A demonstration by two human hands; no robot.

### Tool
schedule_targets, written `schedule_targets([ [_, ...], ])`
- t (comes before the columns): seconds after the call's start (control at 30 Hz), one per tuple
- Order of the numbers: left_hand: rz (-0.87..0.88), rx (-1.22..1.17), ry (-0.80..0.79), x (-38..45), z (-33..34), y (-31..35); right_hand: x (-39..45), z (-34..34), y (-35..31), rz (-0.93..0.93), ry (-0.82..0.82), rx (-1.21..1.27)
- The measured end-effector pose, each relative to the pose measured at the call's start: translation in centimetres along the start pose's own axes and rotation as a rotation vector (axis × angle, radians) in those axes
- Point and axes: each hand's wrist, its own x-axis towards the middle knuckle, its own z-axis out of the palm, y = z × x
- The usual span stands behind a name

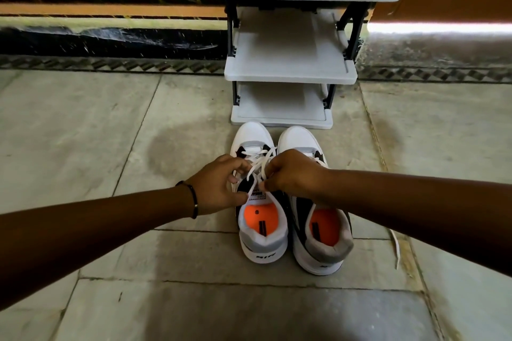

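Note:
Two white, grey and black sneakers with orange insoles stand side by side on the floor, toes pointing away from me: the left sneaker (pixel 261 241) and the right sneaker (pixel 322 246). Over the left sneaker's tongue, my left hand (pixel 219 188) pinches one strand of its white shoelace (pixel 259 163). My right hand (pixel 293 174) pinches the other strand close by. The lace crosses between my hands. My right forearm hides part of the right sneaker's upper.
A grey three-tier shoe rack (pixel 291 72) with black posts stands just beyond the toes, against a striped wall. A loose white lace (pixel 396 246) lies on the stone floor tiles (pixel 138 147) to the right of the sneakers.

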Motion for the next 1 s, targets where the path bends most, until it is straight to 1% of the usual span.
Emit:
schedule_targets([
  [0.07,-0.001,-0.027,0.022,-0.1,0.3,0.5,0.1,0.1,-0.1,0.054,0.014,0.166],
  [0.17,0.025,0.016,0.051,0.0,0.9,0.9,0.4,0.3,-0.1,0.095,0.02,0.25],
  [0.23,0.023,0.002,0.076,0.2,1.0,1.1,0.5,0.5,0.2,0.113,0.067,0.355],
  [0.27,0.011,-0.038,0.083,0.2,0.9,1.1,0.4,0.6,0.4,0.131,0.11,0.47],
  [0.33,-0.026,-0.168,0.085,0.1,0.6,1.1,0.2,0.6,0.6,0.14,0.2,0.685],
  [0.43,-0.086,-0.436,0.09,-0.3,0.3,1.5,0.0,0.3,0.8,0.11,0.276,0.765],
  [0.53,-0.271,-0.715,0.127,-0.4,-0.5,2.1,-0.3,-0.5,0.5,0.092,0.272,0.822],
  [0.57,-0.294,-0.784,0.144,-0.3,-1.0,2.4,-0.2,-0.7,0.4,0.079,0.272,0.814],
  [0.6,-0.282,-0.832,0.168,-0.2,-1.6,2.7,-0.2,-1.0,0.2,0.066,0.274,0.805],
  [0.67,-0.182,-0.898,0.225,0.0,-2.9,3.8,0.0,-1.5,-0.1,0.037,0.271,0.757],
  [0.73,-0.058,-0.881,0.273,0.2,-4.1,5.3,-0.2,-1.7,-0.6,-0.023,0.224,0.643],
  [0.83,0.083,-0.661,0.291,0.2,-4.7,7.5,-0.9,-1.8,-2.1,-0.216,0.131,0.347],
  [0.87,0.132,-0.599,0.288,0.2,-4.8,8.0,-1.1,-1.8,-2.8,-0.268,0.123,0.293],
  [0.93,0.215,-0.501,0.272,0.1,-5.1,8.6,-1.3,-2.0,-3.4,-0.323,0.151,0.309],
  [1.0,0.215,-0.438,0.229,0.2,-5.8,8.9,-1.5,-2.6,-3.7,-0.31,0.168,0.425],
])
